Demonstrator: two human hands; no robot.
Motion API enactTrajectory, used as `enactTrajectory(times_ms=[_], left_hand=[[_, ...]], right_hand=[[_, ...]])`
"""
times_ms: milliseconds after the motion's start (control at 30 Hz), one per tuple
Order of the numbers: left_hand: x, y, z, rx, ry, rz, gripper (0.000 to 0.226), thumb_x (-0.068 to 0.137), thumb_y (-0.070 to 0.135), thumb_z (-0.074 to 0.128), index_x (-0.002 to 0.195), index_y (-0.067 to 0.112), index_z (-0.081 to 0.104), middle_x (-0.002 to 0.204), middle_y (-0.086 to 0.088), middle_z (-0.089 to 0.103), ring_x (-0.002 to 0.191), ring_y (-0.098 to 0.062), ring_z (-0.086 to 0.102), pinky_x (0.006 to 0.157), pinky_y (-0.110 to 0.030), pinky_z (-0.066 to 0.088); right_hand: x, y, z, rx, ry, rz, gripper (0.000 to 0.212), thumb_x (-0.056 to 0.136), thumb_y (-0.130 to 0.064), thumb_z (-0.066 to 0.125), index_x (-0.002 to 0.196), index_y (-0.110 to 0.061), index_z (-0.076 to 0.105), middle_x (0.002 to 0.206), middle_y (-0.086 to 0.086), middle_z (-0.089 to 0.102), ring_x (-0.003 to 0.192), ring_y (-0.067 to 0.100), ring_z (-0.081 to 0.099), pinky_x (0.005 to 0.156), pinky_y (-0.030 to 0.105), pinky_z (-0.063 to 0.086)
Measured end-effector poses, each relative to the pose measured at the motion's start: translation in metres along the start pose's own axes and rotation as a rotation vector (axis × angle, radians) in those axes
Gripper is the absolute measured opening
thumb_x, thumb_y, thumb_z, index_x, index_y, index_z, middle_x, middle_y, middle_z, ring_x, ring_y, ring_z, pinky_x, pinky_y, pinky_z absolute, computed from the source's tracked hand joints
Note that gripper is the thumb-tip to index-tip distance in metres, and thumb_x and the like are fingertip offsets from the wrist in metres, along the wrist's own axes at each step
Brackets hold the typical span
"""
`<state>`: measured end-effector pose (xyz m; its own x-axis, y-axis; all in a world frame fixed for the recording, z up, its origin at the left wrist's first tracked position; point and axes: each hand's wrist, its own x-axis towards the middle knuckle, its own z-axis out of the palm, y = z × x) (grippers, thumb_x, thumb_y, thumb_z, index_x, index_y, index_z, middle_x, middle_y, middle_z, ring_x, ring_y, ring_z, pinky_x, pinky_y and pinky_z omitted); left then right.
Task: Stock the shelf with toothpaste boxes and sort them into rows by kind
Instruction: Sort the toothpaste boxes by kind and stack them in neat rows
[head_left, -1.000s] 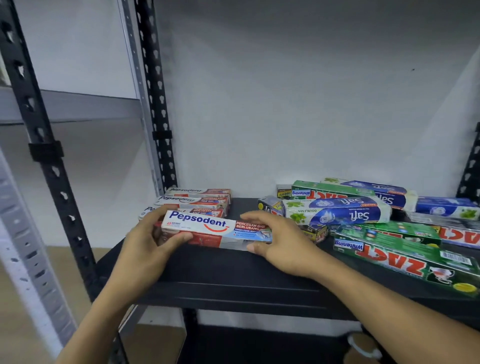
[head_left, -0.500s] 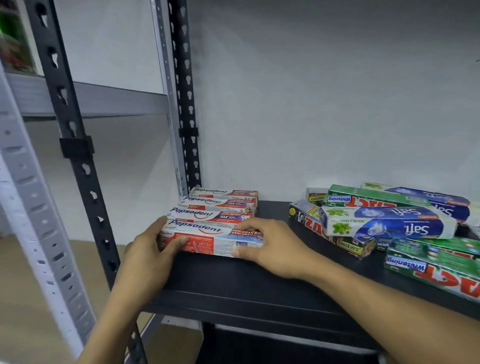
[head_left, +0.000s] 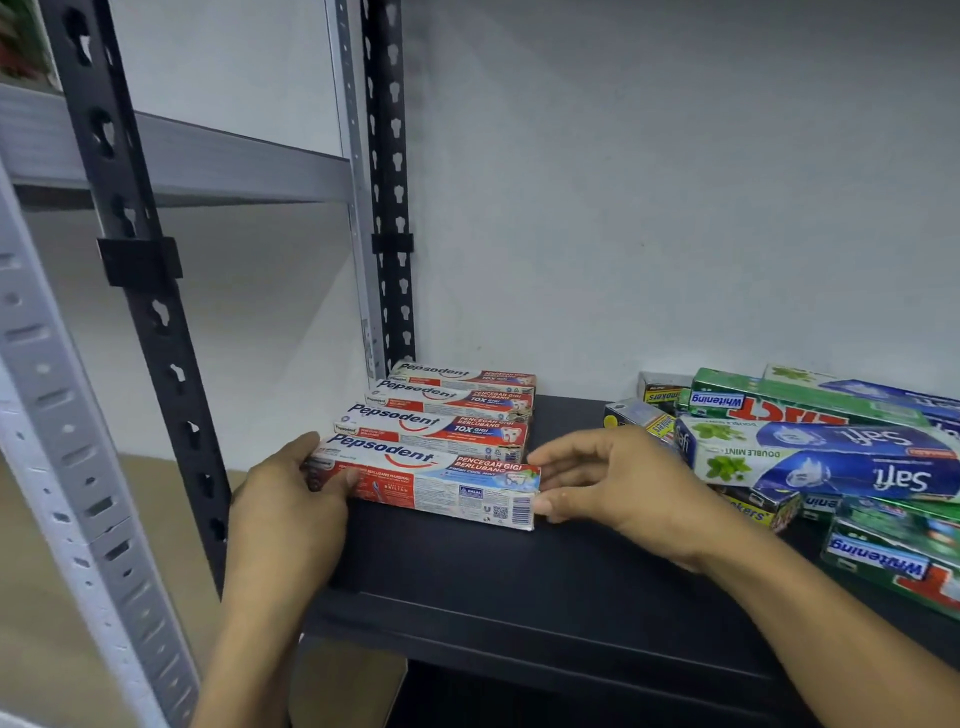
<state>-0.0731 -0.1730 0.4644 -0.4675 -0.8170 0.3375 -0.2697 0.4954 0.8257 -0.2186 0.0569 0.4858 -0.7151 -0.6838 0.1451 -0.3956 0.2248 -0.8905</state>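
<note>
4 Pepsodent boxes (head_left: 436, 431) lie in a row front-to-back at the shelf's (head_left: 519, 582) left end. Right side is a mixed heap: 2 Safi boxes (head_left: 810, 457), at least 2 green Zact boxes (head_left: 789, 402). L hand (head_left: 283, 499) grips the front Pepsodent box (head_left: 431, 483) at its left end; R hand (head_left: 618, 478), fingers nearly straight, touches its right end.

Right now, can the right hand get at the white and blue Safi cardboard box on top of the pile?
Probably yes: the right hand is just beside the white and blue Safi cardboard box, which lies on top with nothing covering it.
</note>
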Motion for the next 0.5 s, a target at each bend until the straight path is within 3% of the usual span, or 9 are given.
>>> enactTrajectory(times_ms=[133,300,400,500], left_hand=[[0.001,0.000,0.001,-0.008,0.006,-0.021,0.060,0.091,0.017,0.071,0.146,0.011,0.049,0.140,-0.011,0.060,0.130,-0.031,0.053,0.108,-0.042,0.041],[-0.001,0.003,0.000,-0.017,0.017,0.001,0.049,0.092,0.013,0.070,0.137,0.007,0.053,0.127,-0.008,0.062,0.116,-0.029,0.057,0.088,-0.033,0.039],[-0.001,0.004,0.000,-0.015,0.014,-0.008,0.056,0.091,0.015,0.070,0.142,0.007,0.049,0.138,-0.010,0.057,0.124,-0.032,0.055,0.098,-0.039,0.042],[0.001,0.002,0.001,-0.003,0.014,-0.011,0.052,0.091,0.016,0.071,0.138,0.007,0.051,0.140,-0.013,0.056,0.125,-0.035,0.054,0.095,-0.039,0.042]], right_hand=[[0.002,0.004,0.009,-0.077,0.059,-0.065,0.044,0.071,-0.014,0.088,0.111,-0.020,0.073,0.097,-0.006,0.077,0.090,0.005,0.073,0.086,0.026,0.059],[0.003,0.008,0.018,-0.099,0.091,-0.113,0.044,0.071,-0.017,0.088,0.113,-0.020,0.073,0.097,-0.007,0.077,0.089,0.001,0.072,0.083,0.018,0.057],[0.004,0.009,0.020,-0.096,0.101,-0.114,0.045,0.071,-0.019,0.088,0.113,-0.021,0.073,0.097,-0.008,0.077,0.089,0.000,0.072,0.084,0.019,0.057],[0.005,0.010,0.021,-0.088,0.106,-0.118,0.044,0.071,-0.019,0.088,0.113,-0.022,0.073,0.097,-0.008,0.077,0.091,0.002,0.072,0.087,0.024,0.058]])
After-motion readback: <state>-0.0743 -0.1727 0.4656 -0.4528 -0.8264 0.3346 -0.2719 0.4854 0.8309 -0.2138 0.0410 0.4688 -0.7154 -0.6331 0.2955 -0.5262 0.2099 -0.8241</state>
